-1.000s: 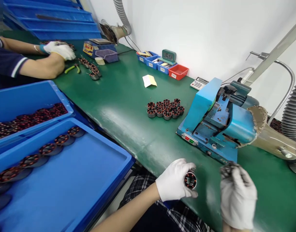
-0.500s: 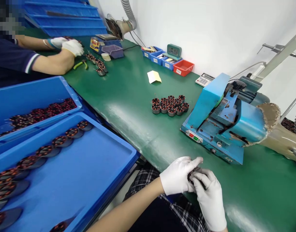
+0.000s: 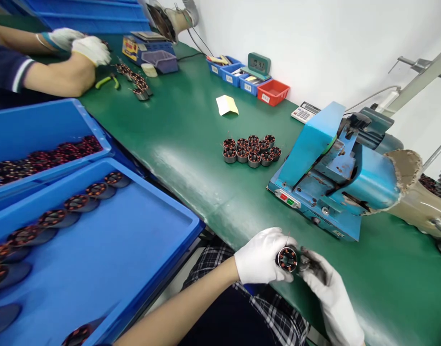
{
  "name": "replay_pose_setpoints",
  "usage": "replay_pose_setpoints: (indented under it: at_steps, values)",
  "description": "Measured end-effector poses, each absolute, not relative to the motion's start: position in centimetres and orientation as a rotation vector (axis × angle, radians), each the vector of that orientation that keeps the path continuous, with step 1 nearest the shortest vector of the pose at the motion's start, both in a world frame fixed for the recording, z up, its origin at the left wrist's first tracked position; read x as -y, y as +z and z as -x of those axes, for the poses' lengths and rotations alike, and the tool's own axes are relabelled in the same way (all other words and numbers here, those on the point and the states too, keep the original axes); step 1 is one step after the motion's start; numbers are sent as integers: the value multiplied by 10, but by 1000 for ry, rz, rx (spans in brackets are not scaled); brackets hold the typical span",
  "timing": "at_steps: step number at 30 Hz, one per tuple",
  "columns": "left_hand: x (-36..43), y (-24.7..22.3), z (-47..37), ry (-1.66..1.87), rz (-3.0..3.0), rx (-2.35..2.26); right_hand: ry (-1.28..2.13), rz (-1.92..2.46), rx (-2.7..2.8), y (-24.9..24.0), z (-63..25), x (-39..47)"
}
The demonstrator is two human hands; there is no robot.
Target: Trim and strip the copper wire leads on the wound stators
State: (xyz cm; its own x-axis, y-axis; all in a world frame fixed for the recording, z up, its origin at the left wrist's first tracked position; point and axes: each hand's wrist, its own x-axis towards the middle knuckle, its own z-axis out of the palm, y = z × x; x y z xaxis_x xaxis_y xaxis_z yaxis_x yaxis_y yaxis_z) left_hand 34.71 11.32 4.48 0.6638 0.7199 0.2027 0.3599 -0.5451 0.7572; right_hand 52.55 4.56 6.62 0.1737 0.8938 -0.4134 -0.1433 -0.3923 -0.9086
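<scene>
Both gloved hands meet at the near edge of the bench (image 3: 191,144): the left hand (image 3: 262,256) is clamped around a small copper-wound motor core (image 3: 287,259), open end facing up, while the right hand (image 3: 319,278) pinches a dark piece just beside it, fingers closed. Looks like a checking or fitting step; bringing the two together calls for careful alignment. A cluster of cores (image 3: 252,150) waits beside the blue machine (image 3: 332,173).

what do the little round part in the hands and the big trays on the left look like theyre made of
Round part: looks like a bare metal ring around reddish copper wire coils; grey shiny rim, orange-red windings inside. Trays: probably moulded plastic, uniform blue with a smooth, slightly glossy surface and rounded rims.
</scene>
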Motion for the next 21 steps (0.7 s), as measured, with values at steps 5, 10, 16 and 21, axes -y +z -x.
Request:
replay_pose_setpoints:
  at_steps: [5,10,16,21]
  values:
    - [-113,43,-347,632,-2184,-839,1430,1500,1196,74,-512,-57]
    - [-112,43,-348,615,-2213,-844,1125,1646,1295,60,-510,-65]
    - [-109,40,-348,686,-2207,-837,960,1770,1110,37,-516,-35]
    - [-110,37,-348,708,-2188,-805,616,1920,1412,31,-520,-35]
